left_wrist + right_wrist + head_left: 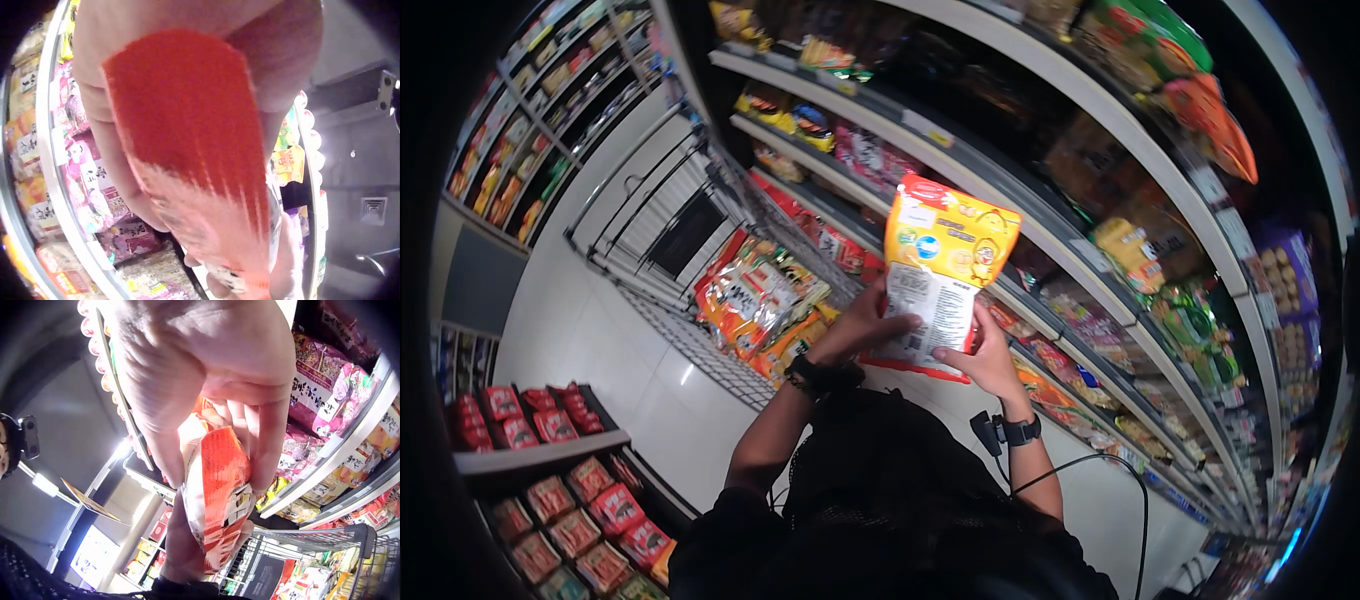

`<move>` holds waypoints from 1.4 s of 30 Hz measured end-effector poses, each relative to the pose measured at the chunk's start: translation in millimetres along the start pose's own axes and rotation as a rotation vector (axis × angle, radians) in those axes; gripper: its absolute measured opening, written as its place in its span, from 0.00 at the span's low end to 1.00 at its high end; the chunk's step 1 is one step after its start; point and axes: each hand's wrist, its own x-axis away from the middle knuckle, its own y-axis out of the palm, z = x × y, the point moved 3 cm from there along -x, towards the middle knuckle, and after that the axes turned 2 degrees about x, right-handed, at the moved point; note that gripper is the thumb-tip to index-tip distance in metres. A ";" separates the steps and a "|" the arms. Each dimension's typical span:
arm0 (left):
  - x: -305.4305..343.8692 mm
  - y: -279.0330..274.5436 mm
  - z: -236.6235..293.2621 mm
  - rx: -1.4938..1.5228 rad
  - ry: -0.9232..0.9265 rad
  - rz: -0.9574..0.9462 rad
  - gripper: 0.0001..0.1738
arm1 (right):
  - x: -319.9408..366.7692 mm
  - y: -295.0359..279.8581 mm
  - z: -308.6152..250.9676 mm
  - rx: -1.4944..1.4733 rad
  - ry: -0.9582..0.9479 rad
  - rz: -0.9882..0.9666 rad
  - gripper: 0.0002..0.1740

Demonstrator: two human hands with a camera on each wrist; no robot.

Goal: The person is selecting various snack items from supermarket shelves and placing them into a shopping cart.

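Observation:
A yellow, white and red snack bag (948, 262) is held up before the shelves, its printed back facing the head camera. My left hand (868, 322) grips its lower left side, thumb across the white text panel. At the lower right edge, my right hand (988, 362) pinches the bag between thumb and fingers. In the left wrist view the red bottom seal (187, 106) of the bag lies within the left hand (112, 125). The right wrist view looks along the bag's red lower edge (222, 469), with the right hand (206, 369) around it.
A wire shopping cart (630, 285) stands to the left, with several snack packs (750, 295) in it. Stocked shelves (1040, 260) run along the right side. A display of red packs (550, 425) is at lower left. A black cable (1142, 490) hangs by the right forearm.

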 end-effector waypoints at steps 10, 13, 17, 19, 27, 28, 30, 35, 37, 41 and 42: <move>58.4 -70.7 -78.7 0.336 -0.036 0.354 0.33 | -26.9 61.0 28.4 0.300 0.188 -0.286 0.35; 85.2 -110.8 -101.6 0.077 -0.032 0.624 0.32 | -27.6 66.2 27.7 0.380 0.160 -0.377 0.29; 111.8 -175.6 -121.7 0.014 -0.037 0.870 0.30 | -26.7 59.6 37.1 0.275 0.183 -0.395 0.25; 120.8 -199.8 -98.6 0.009 0.079 0.941 0.31 | -23.9 51.7 44.7 0.234 0.230 -0.332 0.24; 163.4 -371.4 -42.2 -0.248 0.285 1.273 0.32 | -2.7 29.3 55.7 0.211 0.244 -0.252 0.24; 174.3 -417.5 -61.5 -0.522 0.228 1.459 0.37 | -0.5 27.7 54.9 0.222 0.259 -0.245 0.24; 181.3 -416.6 -44.2 -0.773 -0.072 1.648 0.42 | 3.5 25.0 56.2 0.231 0.271 -0.236 0.24; 146.1 -365.3 -77.0 -0.844 0.229 1.186 0.29 | 10.7 21.2 61.3 0.192 0.275 -0.204 0.23; 125.1 -329.2 -123.1 -0.688 -0.238 0.720 0.29 | 13.5 25.8 56.9 0.203 0.291 -0.205 0.23; 96.1 -189.3 -144.3 -0.523 -0.248 0.270 0.30 | 24.7 25.8 60.1 0.261 0.271 -0.206 0.23; 80.2 -175.1 -170.1 -1.239 0.037 0.161 0.30 | 29.4 21.6 61.8 0.262 0.256 -0.170 0.23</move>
